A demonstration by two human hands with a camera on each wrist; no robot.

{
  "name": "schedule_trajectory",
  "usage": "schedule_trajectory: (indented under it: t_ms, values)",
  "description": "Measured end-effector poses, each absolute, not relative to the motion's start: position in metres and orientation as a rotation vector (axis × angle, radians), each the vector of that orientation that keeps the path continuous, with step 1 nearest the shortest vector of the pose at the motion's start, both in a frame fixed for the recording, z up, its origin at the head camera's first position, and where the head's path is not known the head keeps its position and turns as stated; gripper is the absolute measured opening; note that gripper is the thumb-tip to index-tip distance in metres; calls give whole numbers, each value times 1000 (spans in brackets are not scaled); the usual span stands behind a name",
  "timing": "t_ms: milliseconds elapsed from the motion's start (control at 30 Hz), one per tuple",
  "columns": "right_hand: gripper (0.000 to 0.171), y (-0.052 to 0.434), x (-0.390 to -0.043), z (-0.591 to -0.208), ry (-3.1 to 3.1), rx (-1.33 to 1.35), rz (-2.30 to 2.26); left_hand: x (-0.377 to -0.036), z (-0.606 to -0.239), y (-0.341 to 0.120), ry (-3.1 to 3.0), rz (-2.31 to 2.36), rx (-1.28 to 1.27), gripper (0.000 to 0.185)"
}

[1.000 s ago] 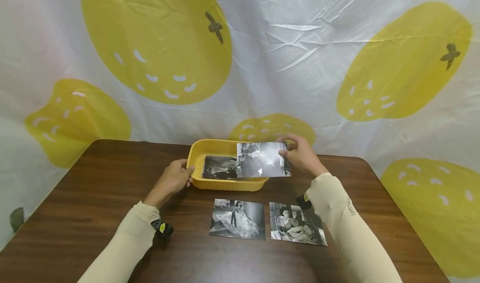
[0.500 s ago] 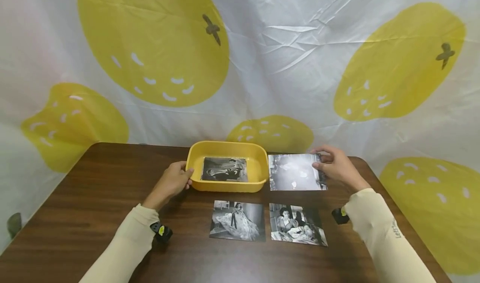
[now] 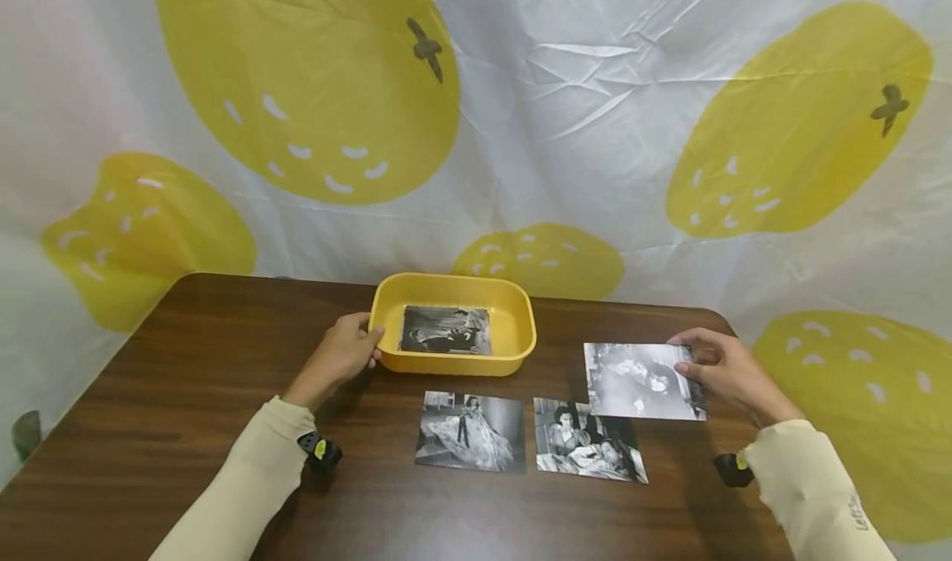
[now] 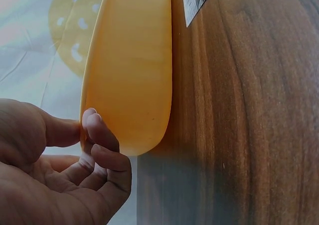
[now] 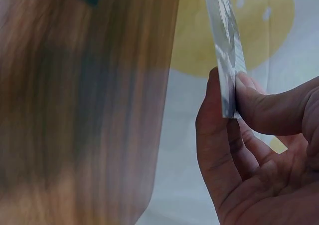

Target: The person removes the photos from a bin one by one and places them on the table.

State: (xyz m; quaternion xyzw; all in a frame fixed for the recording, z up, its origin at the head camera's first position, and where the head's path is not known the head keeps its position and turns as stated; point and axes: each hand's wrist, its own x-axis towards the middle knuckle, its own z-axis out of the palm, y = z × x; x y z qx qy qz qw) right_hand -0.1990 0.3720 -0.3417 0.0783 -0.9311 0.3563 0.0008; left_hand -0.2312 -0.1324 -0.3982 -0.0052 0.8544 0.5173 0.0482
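My left hand [image 3: 344, 354] pinches the left end of a yellow plastic tray [image 3: 446, 366] between thumb and fingers; the left wrist view shows the grip on its rim [image 4: 83, 105]. Inside the tray lies a black-and-white photo [image 3: 446, 330]. My right hand [image 3: 732, 373] pinches another black-and-white photo [image 3: 643, 382] by its right edge, to the right of the tray and above the table. In the right wrist view this photo [image 5: 224, 50] appears nearly edge-on, between thumb and fingers. Its lower left corner overlaps a photo [image 3: 587, 449] lying on the table.
A further photo [image 3: 472, 433] lies on the brown wooden table [image 3: 186, 412], in front of the tray and left of the other one. Behind the table's back edge hangs a pale curtain [image 3: 565, 148] with large yellow fruit prints.
My right hand has carried the photo from over the tray to the right and toward me, uncovering the photo inside. The left hand has stayed on the tray.
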Motion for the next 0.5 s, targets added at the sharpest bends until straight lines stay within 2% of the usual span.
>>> schedule_trajectory:
  t_ms: [233,500]
  values:
    - [33,401,-184,-354,-2936,207,1293,-232,-398,-132,2618,1551,-10,42]
    - [31,430,-169,-368,-2993,222,1265,-231,-398,-133,2615,1566,2,41]
